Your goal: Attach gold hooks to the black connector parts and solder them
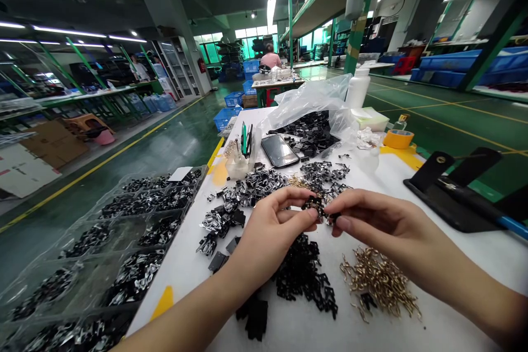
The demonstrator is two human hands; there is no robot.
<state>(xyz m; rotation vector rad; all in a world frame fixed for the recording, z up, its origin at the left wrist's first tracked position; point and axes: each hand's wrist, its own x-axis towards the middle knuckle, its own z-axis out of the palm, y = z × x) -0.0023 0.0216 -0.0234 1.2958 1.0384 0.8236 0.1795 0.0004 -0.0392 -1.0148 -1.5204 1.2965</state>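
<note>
A divided plastic tray [124, 220] of black-and-metal clips sits at far left on a white desk [454, 269] in a factory workshop, with a phone [279, 150] lying farther along. The left hand [268, 228] and right hand [383, 220] meet above the desk, their fingers [299, 217] closed from both sides on a small black part [317, 207]. Loose black pieces [303, 278] lie just below the hands, beside a heap of brass pins [379, 280]. The part looks light, stiff and tiny, and its thin projections could snag on others or slip away, so the solid black body, pinched by its edges at the fingertips, appears the surest hold. A roll of yellow tape [398, 138] lies at right.
</note>
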